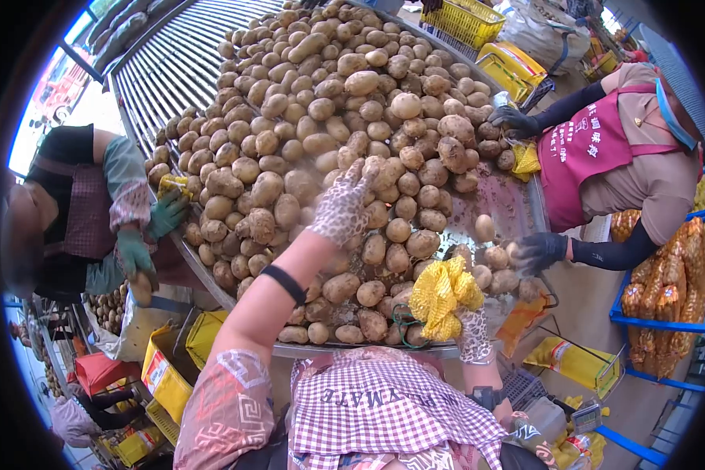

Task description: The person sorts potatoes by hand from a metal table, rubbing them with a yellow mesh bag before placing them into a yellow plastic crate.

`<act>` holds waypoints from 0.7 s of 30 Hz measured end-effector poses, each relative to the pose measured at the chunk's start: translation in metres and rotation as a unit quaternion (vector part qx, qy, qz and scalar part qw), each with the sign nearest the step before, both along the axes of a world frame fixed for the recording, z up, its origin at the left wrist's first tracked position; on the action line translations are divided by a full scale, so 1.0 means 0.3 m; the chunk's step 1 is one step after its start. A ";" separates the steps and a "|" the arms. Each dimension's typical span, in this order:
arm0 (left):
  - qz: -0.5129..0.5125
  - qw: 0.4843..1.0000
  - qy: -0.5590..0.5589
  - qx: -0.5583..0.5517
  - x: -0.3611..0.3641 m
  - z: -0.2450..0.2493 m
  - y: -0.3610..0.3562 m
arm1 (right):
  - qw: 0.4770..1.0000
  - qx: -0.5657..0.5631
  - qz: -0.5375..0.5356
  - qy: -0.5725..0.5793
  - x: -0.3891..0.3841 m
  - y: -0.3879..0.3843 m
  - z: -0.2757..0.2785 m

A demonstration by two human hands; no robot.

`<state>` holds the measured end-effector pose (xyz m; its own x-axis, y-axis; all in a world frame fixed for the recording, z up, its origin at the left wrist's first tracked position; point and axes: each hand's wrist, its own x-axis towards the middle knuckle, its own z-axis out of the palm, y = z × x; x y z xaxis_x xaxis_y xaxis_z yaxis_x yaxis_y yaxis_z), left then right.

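A large heap of brown potatoes (pixel 305 145) covers the sorting table. My left hand (pixel 343 207), in a leopard-print glove, reaches over the middle of the heap with its fingers stretched out and touching potatoes. At the table's front edge is my right hand (pixel 474 337), in a matching glove. It grips a bunched yellow mesh bag (pixel 442 299), which hides most of its fingers. A thin green string (pixel 401 319) lies by the bag. Loose potatoes sit to the right of the bag.
Metal slats (pixel 176 63) lead up to the heap. A co-worker's gloved hand (pixel 542 252) is among potatoes at right; another co-worker's glove (pixel 167 213) touches the left rim. Yellow crates (pixel 466 22) and a rack with filled net sacks (pixel 666 290) surround the table.
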<state>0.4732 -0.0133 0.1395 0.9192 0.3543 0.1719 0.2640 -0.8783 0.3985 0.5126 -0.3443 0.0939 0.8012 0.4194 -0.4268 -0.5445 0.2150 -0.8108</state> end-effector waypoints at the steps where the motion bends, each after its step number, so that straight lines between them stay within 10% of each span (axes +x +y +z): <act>1: -0.008 0.998 0.057 0.035 0.068 -0.003 0.012 | 1.000 -0.001 -0.004 0.003 0.000 -0.008 -0.002; 6: -0.041 0.968 0.203 0.140 0.225 -0.042 0.061 | 0.999 -0.001 -0.035 0.017 0.012 -0.041 -0.010; 10: 0.032 0.961 0.159 -0.224 0.152 0.013 0.054 | 0.998 0.004 -0.060 0.011 0.061 -0.044 -0.010; 11: 0.050 0.804 0.081 -0.586 0.102 -0.032 0.041 | 0.998 0.005 -0.064 0.008 0.074 -0.035 -0.010; 12: 0.069 0.517 -0.016 -0.853 0.051 -0.043 0.025 | 0.998 0.008 -0.065 0.005 0.083 -0.024 -0.005; 19: -0.001 0.483 -0.122 -0.867 -0.106 0.059 -0.116 | 0.955 -0.039 0.054 -0.290 0.211 0.234 0.215; 21: -0.030 0.545 -0.140 -0.826 -0.127 0.058 -0.133 | 0.914 -0.055 0.117 -0.385 0.189 0.314 0.275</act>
<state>0.4350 -0.0532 0.1570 0.9574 0.2088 -0.1995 -0.0201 0.7373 0.6753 0.5692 -0.2499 0.1763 0.7751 0.6070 0.1756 0.1758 0.0597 -0.9826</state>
